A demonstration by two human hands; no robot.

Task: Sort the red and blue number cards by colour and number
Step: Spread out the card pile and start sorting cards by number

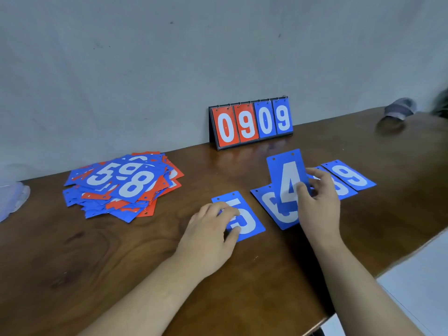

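Observation:
My right hand (317,202) pinches a blue 4 card (288,175), held tilted above a flat blue card (269,204) whose digit is partly covered. My left hand (211,234) grips the left edge of a blue 5 card (244,219) lying on the table. To the right lie another blue card (345,190), mostly hidden behind my right hand, and a blue 9 card (351,175). A loose heap of mixed red and blue number cards (121,185) sits at the left.
A small flip scoreboard (252,122) reading 0909 stands against the grey wall. The brown wooden table (97,263) ends at a front-right edge. A clear plastic bag (12,197) lies far left; a grey object (400,109) sits far right.

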